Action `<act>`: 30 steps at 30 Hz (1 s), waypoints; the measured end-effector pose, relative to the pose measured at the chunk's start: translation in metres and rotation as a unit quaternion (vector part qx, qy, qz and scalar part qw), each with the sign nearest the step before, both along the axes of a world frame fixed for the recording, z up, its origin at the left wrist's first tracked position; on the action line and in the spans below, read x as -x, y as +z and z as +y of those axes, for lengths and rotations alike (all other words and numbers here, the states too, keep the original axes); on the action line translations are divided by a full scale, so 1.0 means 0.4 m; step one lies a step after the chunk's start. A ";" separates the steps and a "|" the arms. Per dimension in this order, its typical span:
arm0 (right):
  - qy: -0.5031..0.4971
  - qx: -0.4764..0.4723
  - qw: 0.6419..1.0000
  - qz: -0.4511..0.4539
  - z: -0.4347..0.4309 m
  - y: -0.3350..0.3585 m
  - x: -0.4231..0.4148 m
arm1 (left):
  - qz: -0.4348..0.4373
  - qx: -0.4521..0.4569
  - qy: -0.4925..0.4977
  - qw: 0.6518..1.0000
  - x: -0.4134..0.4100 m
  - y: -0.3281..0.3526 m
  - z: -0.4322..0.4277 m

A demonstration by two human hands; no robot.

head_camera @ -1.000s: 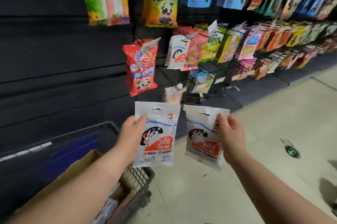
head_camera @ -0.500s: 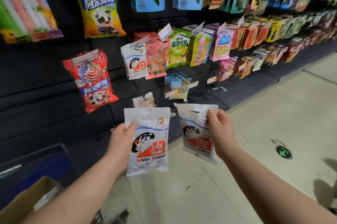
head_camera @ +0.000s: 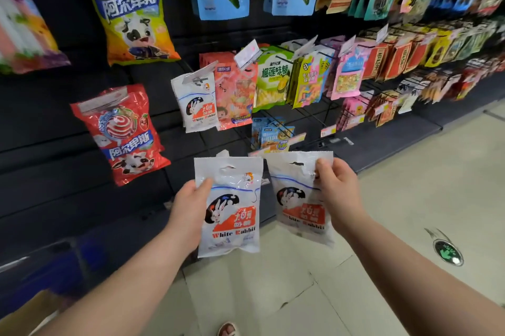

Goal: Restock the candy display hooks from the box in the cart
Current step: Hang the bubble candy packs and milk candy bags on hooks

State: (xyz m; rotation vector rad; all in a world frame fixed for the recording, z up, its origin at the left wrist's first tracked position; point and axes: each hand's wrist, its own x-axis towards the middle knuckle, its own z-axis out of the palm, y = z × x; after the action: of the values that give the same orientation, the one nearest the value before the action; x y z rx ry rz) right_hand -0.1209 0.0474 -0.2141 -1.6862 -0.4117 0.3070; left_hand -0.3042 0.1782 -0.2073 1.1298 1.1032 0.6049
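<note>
My left hand [head_camera: 188, 210] grips a white White Rabbit candy bag [head_camera: 232, 215] by its left edge, thumb on the front. My right hand [head_camera: 337, 193] pinches a second White Rabbit bag [head_camera: 296, 199] near its top right corner. Both bags hang upright, side by side, below the display. On a hook above them hangs a matching White Rabbit bag [head_camera: 196, 106] with a price tag clipped over it. The cardboard box [head_camera: 24, 313] shows only as a corner at the bottom left, beside the dark cart [head_camera: 41, 262].
A red lollipop bag [head_camera: 123, 133] hangs to the left, a pink candy bag [head_camera: 236, 95] and green durian candy bag [head_camera: 273, 78] to the right. Large bags hang higher up. Rows of hooked packets run off right. Tiled floor [head_camera: 382, 212] lies below, with a green floor marker [head_camera: 448, 252].
The view has shifted right along the display; the cart and box slid to the bottom-left corner. Both hands keep the same grip on their bags, now closer to the hanging White Rabbit bag.
</note>
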 end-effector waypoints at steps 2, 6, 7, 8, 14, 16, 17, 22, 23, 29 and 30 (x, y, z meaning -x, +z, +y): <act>0.004 0.009 1.000 -0.007 0.029 0.007 -0.039 | -0.002 0.010 0.007 1.000 -0.041 -0.010 0.031; 0.017 0.029 0.999 -0.024 0.109 0.021 -0.113 | -0.005 0.024 0.006 1.000 -0.114 -0.016 0.099; 0.018 0.033 0.999 -0.027 0.131 0.021 -0.131 | 0.001 0.021 0.007 1.000 -0.129 -0.017 0.120; 0.020 0.036 0.999 -0.029 0.155 0.020 -0.148 | 0.007 0.016 0.010 1.000 -0.142 -0.022 0.144; 0.051 0.031 0.998 -0.014 0.293 0.009 -0.202 | 0.014 0.012 0.051 0.999 -0.174 -0.027 0.239; 0.079 0.032 0.996 -0.014 0.340 0.003 -0.212 | 0.009 0.017 0.079 0.997 -0.171 -0.027 0.258; 0.095 0.034 0.995 -0.017 0.364 0.002 -0.215 | 0.007 0.020 0.089 0.996 -0.168 -0.028 0.268; 0.174 0.025 0.984 -0.026 0.498 -0.004 -0.232 | -0.006 0.018 0.148 0.989 -0.154 -0.051 0.317; 0.187 0.022 0.982 -0.023 0.524 -0.009 -0.236 | -0.007 0.017 0.161 0.987 -0.153 -0.059 0.326; 0.263 -0.022 0.964 -0.021 0.672 -0.030 -0.241 | -0.016 -0.005 0.213 0.977 -0.159 -0.126 0.380; 0.272 -0.027 0.962 -0.026 0.696 -0.035 -0.243 | -0.021 -0.007 0.215 0.976 -0.160 -0.138 0.390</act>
State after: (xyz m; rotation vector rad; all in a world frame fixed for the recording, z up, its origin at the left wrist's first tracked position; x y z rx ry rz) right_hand -0.0236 0.3256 -0.2281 -1.5060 -0.9168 0.6482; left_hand -0.2401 0.3340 -0.2625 0.8874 1.3190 0.9714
